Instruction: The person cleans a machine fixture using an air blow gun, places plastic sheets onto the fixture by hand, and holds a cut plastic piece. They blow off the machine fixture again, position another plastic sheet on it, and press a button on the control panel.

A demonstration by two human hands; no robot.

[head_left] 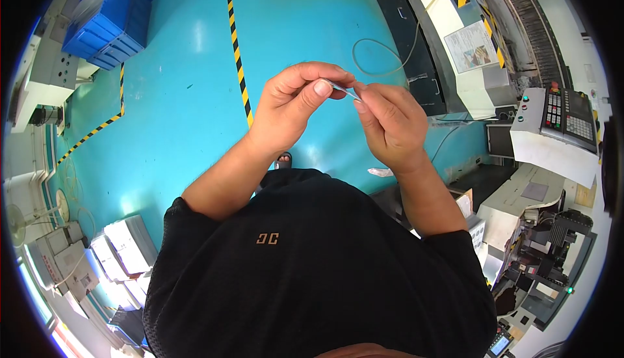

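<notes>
In front of my chest, both hands meet on a thin, flat grey piece (344,91), seen nearly edge-on. My left hand (296,98) pinches its left end between thumb and fingers. The other end sits between the thumb and fingers of my right hand (393,120). Only a narrow edge of the piece shows, so its kind cannot be made out. The fingers cover most of it.
A machine control panel (569,114) stands at the right, with a posted sheet (471,47) above. A hose (383,72) curls on the blue floor (188,91), crossed by striped tape (235,46). Blue crates (114,23) stand upper left; white boxes (127,247) lower left.
</notes>
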